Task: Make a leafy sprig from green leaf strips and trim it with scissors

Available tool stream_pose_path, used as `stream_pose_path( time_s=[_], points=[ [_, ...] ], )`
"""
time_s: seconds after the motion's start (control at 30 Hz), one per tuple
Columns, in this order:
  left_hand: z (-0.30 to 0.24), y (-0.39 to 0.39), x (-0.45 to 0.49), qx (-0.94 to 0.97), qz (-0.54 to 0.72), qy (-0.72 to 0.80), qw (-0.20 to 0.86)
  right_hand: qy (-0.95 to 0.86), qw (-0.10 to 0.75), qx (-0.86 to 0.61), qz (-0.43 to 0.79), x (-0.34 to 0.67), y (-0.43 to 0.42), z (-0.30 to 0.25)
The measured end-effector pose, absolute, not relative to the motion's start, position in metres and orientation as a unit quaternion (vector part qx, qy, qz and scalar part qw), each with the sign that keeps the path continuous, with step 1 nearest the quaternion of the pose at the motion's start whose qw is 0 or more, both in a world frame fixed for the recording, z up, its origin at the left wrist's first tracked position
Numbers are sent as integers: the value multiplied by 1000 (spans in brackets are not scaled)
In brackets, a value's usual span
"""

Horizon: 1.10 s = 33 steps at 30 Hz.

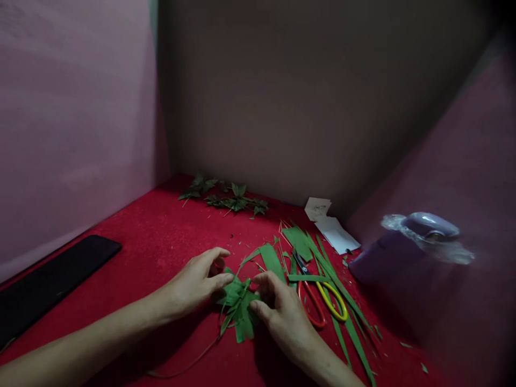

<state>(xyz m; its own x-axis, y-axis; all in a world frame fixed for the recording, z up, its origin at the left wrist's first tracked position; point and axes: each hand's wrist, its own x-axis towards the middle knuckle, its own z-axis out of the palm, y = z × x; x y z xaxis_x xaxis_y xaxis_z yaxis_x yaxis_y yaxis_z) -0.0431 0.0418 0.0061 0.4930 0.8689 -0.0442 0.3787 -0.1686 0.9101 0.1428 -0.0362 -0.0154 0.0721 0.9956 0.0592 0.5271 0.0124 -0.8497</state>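
Observation:
A folded green leaf piece (pixel 238 305) lies on the red cloth (pixel 161 252) between my two hands. My left hand (pixel 197 282) rests at its left side, fingers curled, thumb and forefinger pinching the leaf's upper left edge. My right hand (pixel 278 312) holds the leaf from the right, fingers bent and pinched on its middle. A thin stem trails from the leaf toward the lower left.
Scissors (pixel 318 295) with one red and one yellow handle lie just right of my right hand on long green leaf strips (pixel 342 301). Finished leaf shapes (pixel 226 196) sit at the back. A black flat object (pixel 48 282) lies left. White paper (pixel 332 228) and a purple device (pixel 407 244) stand right.

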Motion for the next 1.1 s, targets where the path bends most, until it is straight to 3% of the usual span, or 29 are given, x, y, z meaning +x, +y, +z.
stream_pose_path(
  time_s=[0.17, 0.33, 0.6, 0.77, 0.83, 0.97, 1.1],
  points=[
    [13, 33, -39, 590, 282, 433, 620, -533, 487, -565, 399, 134, -35, -4],
    [17, 31, -34, 510, 270, 384, 721, -546, 497, -554, 385, 135, -35, 12],
    [19, 25, -21, 487, 309, 362, 732, -587, 490, -575, 290, 132, -32, 14],
    [25, 29, -25, 472, 360, 371, 714, -500, 567, -615, 221, 131, -41, 18],
    [29, 31, -29, 463, 390, 376, 702, -456, 582, -615, 274, 129, -48, 12],
    [34, 32, -33, 453, 429, 389, 678, -438, 504, -547, 505, 108, -54, -12],
    [35, 27, -32, 440, 448, 388, 675, -391, 528, -472, 588, 83, -50, -25]
  ],
)
